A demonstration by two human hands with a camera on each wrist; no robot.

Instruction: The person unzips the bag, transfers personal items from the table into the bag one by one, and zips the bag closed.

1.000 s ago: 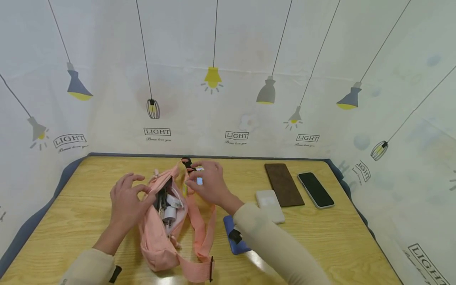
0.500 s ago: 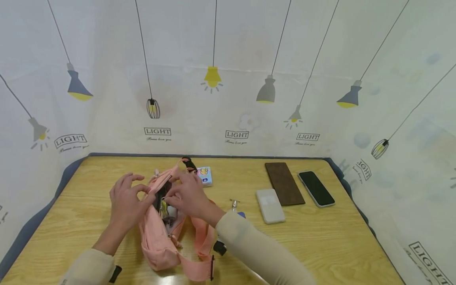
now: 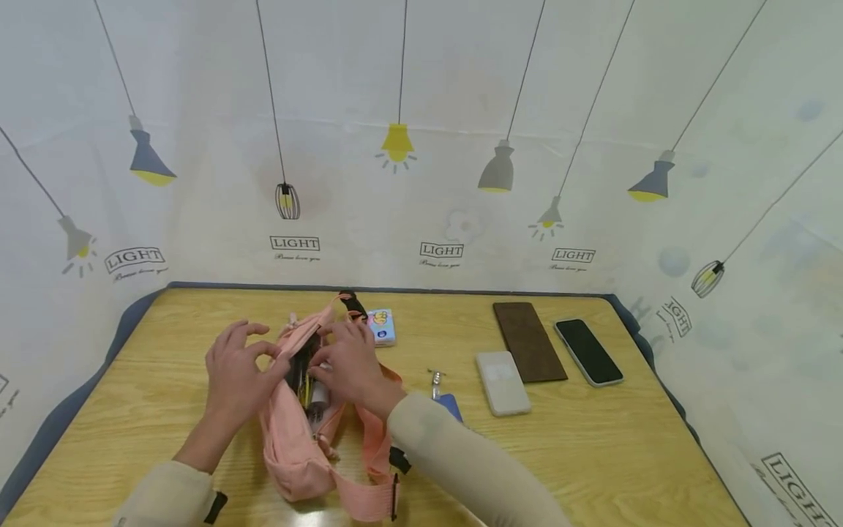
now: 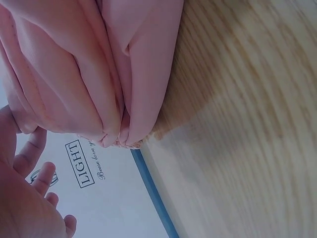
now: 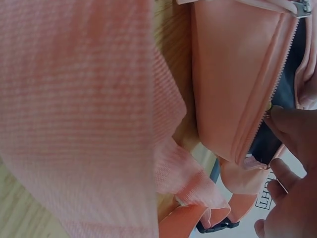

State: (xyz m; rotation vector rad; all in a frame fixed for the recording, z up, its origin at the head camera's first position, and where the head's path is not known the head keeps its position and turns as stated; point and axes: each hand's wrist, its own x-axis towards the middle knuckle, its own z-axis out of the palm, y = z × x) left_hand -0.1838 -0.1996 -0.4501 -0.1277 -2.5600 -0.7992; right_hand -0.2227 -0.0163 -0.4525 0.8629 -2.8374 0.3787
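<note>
A pink waist bag [image 3: 296, 450] lies unzipped on the table, with a white cylindrical item [image 3: 320, 395] and dark things inside. My left hand [image 3: 238, 369] pinches the left edge of its opening between thumb and index finger, the other fingers raised. At the right side of the opening is my right hand [image 3: 349, 366], its thumb and fingertips dipping inside. A thin yellow item [image 3: 306, 388] shows beside the right thumb, mostly hidden; its kind is unclear. In the right wrist view, a small yellowish tip shows at the thumb [image 5: 287, 121], beside the zipper.
Behind the bag sits a small light-blue printed pack [image 3: 382, 326]. To the right lie a blue badge holder with a metal clip [image 3: 448, 405], a white slab [image 3: 503, 383], a brown wallet [image 3: 530, 342] and a phone [image 3: 589, 351]. The pink strap [image 3: 375, 446] loops beside the bag.
My right hand has moved left and down from behind the bag into its opening, bringing the thin yellow item along. The printed pack is now uncovered. My left hand has kept its pinch.
</note>
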